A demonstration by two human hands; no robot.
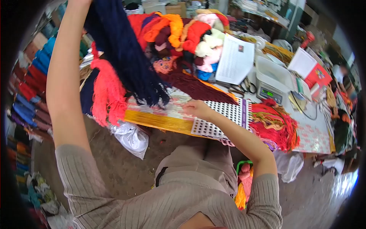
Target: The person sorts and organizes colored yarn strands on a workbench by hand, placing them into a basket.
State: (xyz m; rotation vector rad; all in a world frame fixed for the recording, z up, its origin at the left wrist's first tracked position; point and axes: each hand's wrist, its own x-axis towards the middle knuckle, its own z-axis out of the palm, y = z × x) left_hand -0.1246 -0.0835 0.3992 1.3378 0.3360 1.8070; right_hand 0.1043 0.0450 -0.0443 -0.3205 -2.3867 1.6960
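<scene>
My left arm reaches up to the top edge, where only the base of my left hand (pixel 81 1) shows and its fingers are cut off. Beside it a long hank of navy yarn (pixel 118 45) hangs down at a slant, apparently held up by that hand, its loose fringed end over the table's front. My right hand (pixel 198 109) is at the table's front edge with curled fingers, close to the white card with rows of dark dots (pixel 225 114). Whatever those fingers may hold is too small to make out. Coral-pink yarn (pixel 108 89) drapes over the table edge, left of the navy hank.
Dark maroon yarn (pixel 198 86) lies behind my right hand, with a heap of coloured hanks (pixel 183 32) beyond. To the right are a printed sheet (pixel 236 57), scissors (pixel 248 86), a digital scale (pixel 270 93) bearing a clear tub (pixel 272 70), and red yarn (pixel 274 124).
</scene>
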